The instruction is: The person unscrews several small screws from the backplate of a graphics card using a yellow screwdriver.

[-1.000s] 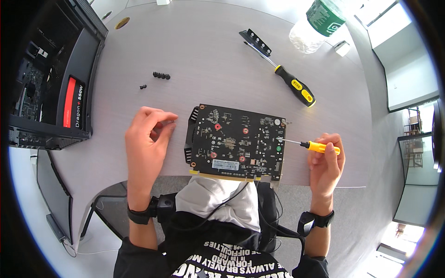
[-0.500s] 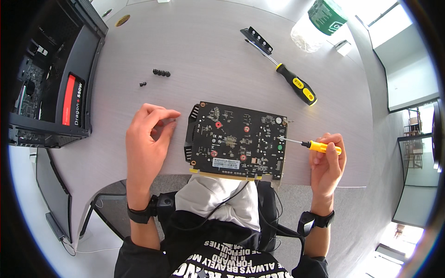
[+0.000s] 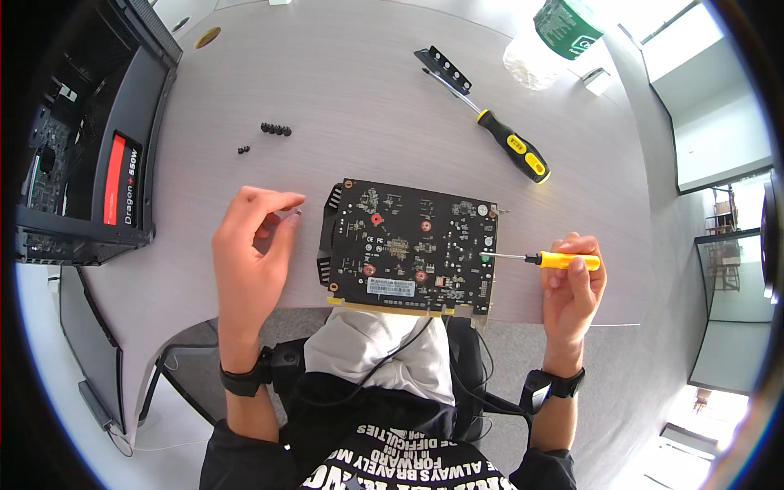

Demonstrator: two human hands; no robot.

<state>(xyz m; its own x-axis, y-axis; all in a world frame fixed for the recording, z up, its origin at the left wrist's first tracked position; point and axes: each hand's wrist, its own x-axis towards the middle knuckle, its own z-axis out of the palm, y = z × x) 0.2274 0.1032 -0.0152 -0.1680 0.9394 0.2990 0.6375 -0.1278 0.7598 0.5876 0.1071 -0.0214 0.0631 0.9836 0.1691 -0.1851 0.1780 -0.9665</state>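
Observation:
A black graphics card (image 3: 398,237) lies back side up near the table's front edge, its gold edge connector toward me. My right hand (image 3: 574,286) grips a small screwdriver (image 3: 569,260) by its yellow handle. The shaft points left, and its tip is over the card's right part, by a green dot; whether it touches cannot be made out. Left of the card, my left hand (image 3: 260,245) is closed in a pinch, apart from the card. A tiny silvery piece shows at its fingertips, too small to name.
An open black computer case (image 3: 90,155) stands at the left. Several black screws (image 3: 276,129) and a smaller pair (image 3: 243,150) lie beyond my left hand. Farther right are a black-yellow screwdriver (image 3: 514,147), a black slotted bracket (image 3: 451,69) and a green-labelled tub (image 3: 559,41).
The small screwdriver's tip has shifted slightly toward me on the card, and its shaft lies more level. The whole view has slid a little left. My left hand keeps its pinch.

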